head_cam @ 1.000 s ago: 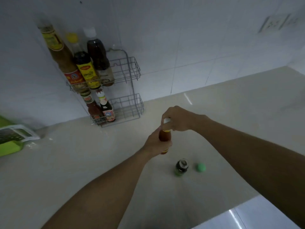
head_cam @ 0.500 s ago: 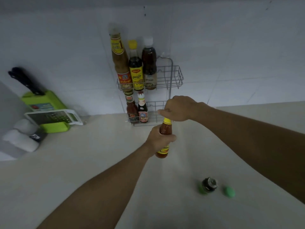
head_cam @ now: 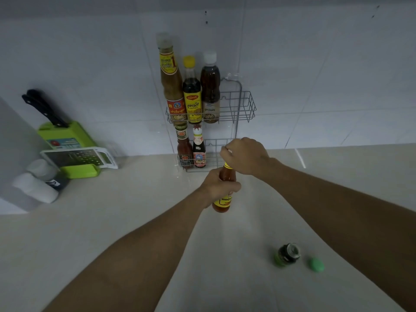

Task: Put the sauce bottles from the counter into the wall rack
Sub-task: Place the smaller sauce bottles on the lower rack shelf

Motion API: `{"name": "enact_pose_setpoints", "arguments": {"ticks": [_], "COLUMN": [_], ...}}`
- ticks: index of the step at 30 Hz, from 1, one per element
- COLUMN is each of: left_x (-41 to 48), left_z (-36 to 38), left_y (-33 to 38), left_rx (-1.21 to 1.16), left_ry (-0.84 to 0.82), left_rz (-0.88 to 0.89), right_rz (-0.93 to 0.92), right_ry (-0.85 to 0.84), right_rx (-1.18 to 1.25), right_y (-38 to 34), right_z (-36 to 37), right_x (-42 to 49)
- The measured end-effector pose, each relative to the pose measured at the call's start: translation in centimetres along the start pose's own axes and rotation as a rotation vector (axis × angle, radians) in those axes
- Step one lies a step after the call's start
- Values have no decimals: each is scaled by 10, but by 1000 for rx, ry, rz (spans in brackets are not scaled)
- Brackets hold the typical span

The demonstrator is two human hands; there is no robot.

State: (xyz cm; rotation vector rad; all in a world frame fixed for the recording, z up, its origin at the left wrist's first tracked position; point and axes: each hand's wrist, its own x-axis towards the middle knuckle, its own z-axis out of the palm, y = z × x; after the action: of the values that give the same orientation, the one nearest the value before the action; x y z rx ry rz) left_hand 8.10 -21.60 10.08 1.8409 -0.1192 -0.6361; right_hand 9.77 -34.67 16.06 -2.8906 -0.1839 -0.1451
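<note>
Both hands, left hand [head_cam: 219, 185] and right hand [head_cam: 244, 155], still grip the chili bottle [head_cam: 222, 202], unchanged.

Bottle cap [head_cam: 225, 150] hidden under right hand [head_cam: 245, 156].

Both tiers of the wall rack [head_cam: 245, 106] stand open on their right halves, bottles crowding the left, while the desk [head_cam: 112, 221] before it lies bare.

Left hand [head_cam: 219, 184] clenched around bottle; right hand [head_cam: 244, 155] curled over its top, forearms extended
</note>
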Motion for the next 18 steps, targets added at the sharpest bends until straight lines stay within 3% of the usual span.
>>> {"name": "enact_pose_setpoints", "arguments": {"ticks": [2,5,9,12,14,18], "left_x": [0,-2,0,-2,-2,4], "left_z": [0,-2,-1,-1,-4,-4], "left_y": [-7,-11,-10,-16,-17,-13], "left_rx": [38,75,38,75,90,47], "left_ry": [-29,-156,-174,-177,-172,-136], "left_rz": [-6,-47,-67,-54,-46,-48], "right_rz": [72,7,-30,38,42,18], "right_ry": [-136,-316,-211,-309,-364,-221], "right_rx": [-78,-98,-8,-144,-98,64], "right_y": [2,7,1,-1,2,4], "right_z": [-2,-9,0,0,-2,5], "right_x": [0,3,-2,-1,4,5]}}
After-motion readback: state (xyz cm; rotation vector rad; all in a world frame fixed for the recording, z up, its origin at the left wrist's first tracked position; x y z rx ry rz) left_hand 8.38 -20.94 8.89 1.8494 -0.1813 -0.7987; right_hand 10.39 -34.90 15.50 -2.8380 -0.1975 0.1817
